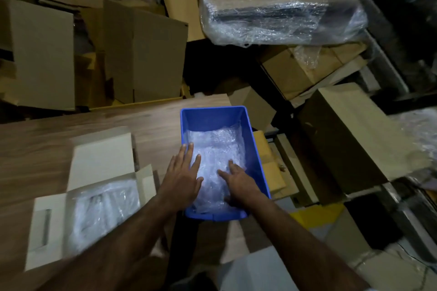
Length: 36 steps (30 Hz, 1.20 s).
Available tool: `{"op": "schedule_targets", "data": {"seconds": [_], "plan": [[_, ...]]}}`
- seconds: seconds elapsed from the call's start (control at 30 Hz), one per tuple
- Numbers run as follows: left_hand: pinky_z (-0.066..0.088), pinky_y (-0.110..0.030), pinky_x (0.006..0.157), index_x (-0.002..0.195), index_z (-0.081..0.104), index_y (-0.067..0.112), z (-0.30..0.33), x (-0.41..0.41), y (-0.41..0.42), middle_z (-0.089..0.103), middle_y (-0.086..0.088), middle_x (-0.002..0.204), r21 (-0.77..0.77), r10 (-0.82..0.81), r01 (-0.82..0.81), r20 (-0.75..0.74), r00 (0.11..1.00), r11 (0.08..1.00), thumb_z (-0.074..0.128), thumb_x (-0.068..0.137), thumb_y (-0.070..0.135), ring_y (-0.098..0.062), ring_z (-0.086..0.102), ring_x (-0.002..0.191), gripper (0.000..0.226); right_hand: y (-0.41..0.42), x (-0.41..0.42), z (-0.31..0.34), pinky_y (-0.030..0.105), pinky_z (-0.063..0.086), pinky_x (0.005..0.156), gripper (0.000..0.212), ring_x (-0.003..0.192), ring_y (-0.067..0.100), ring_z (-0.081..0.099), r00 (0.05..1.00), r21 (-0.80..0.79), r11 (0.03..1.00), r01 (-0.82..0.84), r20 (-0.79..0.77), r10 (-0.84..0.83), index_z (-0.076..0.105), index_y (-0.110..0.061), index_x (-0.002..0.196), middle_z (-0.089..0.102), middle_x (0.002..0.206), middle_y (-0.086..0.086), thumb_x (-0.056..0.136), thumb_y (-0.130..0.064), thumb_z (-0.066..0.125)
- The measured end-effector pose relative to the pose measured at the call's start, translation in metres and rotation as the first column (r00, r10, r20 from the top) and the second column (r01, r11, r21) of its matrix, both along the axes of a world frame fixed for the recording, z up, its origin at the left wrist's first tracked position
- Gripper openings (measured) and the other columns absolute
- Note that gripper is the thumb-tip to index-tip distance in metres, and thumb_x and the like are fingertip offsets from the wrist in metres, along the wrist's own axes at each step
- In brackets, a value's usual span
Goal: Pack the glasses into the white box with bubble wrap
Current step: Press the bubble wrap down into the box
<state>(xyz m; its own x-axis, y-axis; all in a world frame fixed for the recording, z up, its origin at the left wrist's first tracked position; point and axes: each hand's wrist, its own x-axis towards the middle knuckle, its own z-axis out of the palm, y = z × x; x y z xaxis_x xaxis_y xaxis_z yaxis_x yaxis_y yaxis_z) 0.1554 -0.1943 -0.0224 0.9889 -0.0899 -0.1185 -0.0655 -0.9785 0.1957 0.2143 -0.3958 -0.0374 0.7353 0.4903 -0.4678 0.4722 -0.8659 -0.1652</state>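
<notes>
Hands (182, 178) (238, 181) press crinkly bubble wrap (216, 149) in rectangular blue bin (254, 144).

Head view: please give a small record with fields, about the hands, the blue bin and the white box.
left hand: flat on bubble wrap, fingers straight
right hand: on bubble wrap inside bin, fingers spread
blue bin: on wooden table, holds bubble wrap
white box: open, left of bin, clear wrap inside
glasses: cannot tell

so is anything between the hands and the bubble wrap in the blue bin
Nothing visible: the left hand and right hand already lie on the bubble wrap inside the blue bin.
</notes>
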Motion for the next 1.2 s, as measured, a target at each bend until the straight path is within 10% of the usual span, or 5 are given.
{"op": "schedule_targets", "data": {"seconds": [0.2, 0.67, 0.8, 1.03, 1.2], "plan": [[0.005, -0.048, 0.124, 0.159, 0.026, 0.016, -0.005, 0.003, -0.002, -0.009, -0.014, 0.169, -0.059, 0.040, -0.039, 0.009, 0.999, 0.997, 0.052, 0.100, 0.034, -0.031, -0.014, 0.154, 0.067, 0.009, 0.013, -0.018, 0.043, 0.047, 0.104, 0.036, 0.145, 0.030, 0.033, 0.995, 0.087, 0.993, -0.083, 0.056, 0.078, 0.062, -0.025, 0.135, 0.024, 0.163, 0.016, 0.102, -0.020, 0.047], [-0.019, -0.051, 0.119, 0.161, -0.002, 0.028, 0.016, 0.005, -0.007, -0.028, -0.010, 0.165, 0.042, 0.002, 0.003, -0.110, 0.994, 0.999, 0.069, 0.084, 0.040, -0.035, -0.029, 0.151, 0.106, -0.011, -0.001, 0.026, 0.039, 0.056, 0.093, 0.035, 0.126, 0.028, 0.062, 0.927, 0.619, 0.785, -0.007, 0.298, -0.227, 0.067, -0.023, 0.131, 0.061, 0.142, 0.010, 0.097, -0.021, 0.061], [-0.010, -0.056, 0.124, 0.163, 0.001, 0.021, 0.015, 0.013, -0.009, -0.021, -0.009, 0.168, -0.062, 0.029, -0.032, -0.051, 0.998, 0.998, 0.057, 0.088, 0.063, -0.030, -0.029, 0.149, 0.102, -0.002, -0.009, 0.048, 0.029, 0.054, 0.096, 0.034, 0.122, 0.014, 0.064, 0.889, 0.715, 0.699, -0.024, 0.336, -0.313, 0.067, -0.024, 0.132, 0.065, 0.138, 0.000, 0.098, -0.020, 0.063], [0.014, -0.027, 0.126, 0.150, 0.040, 0.035, 0.054, 0.006, 0.025, 0.032, 0.013, 0.160, -0.574, 0.220, -0.068, 0.199, 0.955, 0.816, 0.043, 0.103, 0.032, -0.010, 0.023, 0.153, 0.047, 0.013, -0.026, 0.092, 0.024, 0.055, 0.079, 0.024, 0.101, 0.006, 0.066, 0.841, 0.824, 0.552, -0.126, 0.384, -0.381, 0.068, -0.019, 0.124, 0.069, 0.117, -0.006, 0.101, -0.022, 0.061], [0.033, -0.016, 0.115, 0.146, 0.053, 0.025, 0.103, -0.031, 0.069, 0.050, 0.015, 0.150, -0.662, 0.235, 0.036, 0.316, 0.919, 0.749, 0.045, 0.107, 0.022, 0.004, 0.043, 0.140, 0.041, 0.049, -0.048, 0.084, 0.020, 0.052, 0.069, 0.042, 0.076, -0.009, 0.051, 0.922, 0.850, 0.516, -0.103, 0.277, -0.272, 0.060, -0.024, 0.132, 0.062, 0.121, -0.008, 0.093, -0.034, 0.074]]}}
